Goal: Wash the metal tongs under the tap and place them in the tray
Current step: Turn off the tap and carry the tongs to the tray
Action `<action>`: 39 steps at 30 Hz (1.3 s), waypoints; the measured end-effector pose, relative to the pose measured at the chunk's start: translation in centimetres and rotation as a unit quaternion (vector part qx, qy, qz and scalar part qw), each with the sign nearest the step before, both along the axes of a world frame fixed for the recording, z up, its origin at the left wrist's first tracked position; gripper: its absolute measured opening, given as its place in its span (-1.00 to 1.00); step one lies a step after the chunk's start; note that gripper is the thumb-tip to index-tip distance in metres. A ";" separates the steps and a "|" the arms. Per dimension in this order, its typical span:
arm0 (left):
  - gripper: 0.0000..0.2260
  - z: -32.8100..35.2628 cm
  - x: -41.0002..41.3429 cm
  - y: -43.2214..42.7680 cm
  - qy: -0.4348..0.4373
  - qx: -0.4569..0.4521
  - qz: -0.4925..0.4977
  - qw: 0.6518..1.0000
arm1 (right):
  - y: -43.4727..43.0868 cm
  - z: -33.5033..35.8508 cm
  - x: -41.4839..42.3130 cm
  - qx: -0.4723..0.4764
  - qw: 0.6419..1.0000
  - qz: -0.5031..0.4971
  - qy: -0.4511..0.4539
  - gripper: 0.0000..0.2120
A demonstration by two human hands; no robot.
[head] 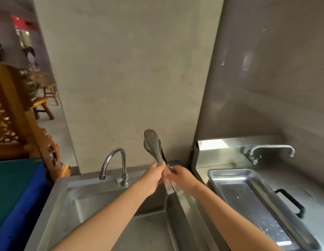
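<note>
The metal tongs (152, 144) stand almost upright above the sink's right rim, their slotted spoon-shaped heads pointing up against the wall. My left hand (153, 178) grips their stem from the left. My right hand (181, 175) holds the lower stem from the right, touching the left one. The curved tap (114, 160) stands to the left of both hands, and no water shows from its spout. The steel tray (219, 173) lies to the right on the counter.
The steel sink basin (81, 205) lies below my left arm. A second tap (270, 150) is mounted at the back right. Under the tray's right side a black handle (291, 201) sticks out. At the left, a blue-edged green surface (16, 192) and carved wooden furniture (10, 113).
</note>
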State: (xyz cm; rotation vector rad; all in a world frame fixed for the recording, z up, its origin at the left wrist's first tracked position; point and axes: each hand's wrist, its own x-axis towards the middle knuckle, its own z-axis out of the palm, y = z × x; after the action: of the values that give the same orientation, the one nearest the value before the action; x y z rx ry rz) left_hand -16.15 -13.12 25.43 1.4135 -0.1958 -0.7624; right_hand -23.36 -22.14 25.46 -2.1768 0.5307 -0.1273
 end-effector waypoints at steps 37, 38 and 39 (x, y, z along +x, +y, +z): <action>-0.46 0.6 -17.1 -19.3 -0.161 0.164 -0.111 0.967 | -16.0 -0.4 -24.4 -0.233 0.902 -0.364 -0.016 -0.75; -0.45 -0.3 -17.6 -19.7 -0.149 0.169 -0.114 0.968 | -16.1 -1.3 -24.5 -0.230 0.904 -0.360 -0.011 -0.76; -0.43 -1.4 -18.1 -20.6 -0.140 0.178 -0.120 0.966 | -16.7 -2.3 -24.7 -0.224 0.906 -0.358 -0.004 -0.77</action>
State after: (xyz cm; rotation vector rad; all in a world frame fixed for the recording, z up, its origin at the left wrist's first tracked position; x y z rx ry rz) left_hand -34.29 -33.69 24.00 1.8648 -0.4759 -0.8208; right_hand -48.06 -38.80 23.14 -2.2964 1.3921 -0.7156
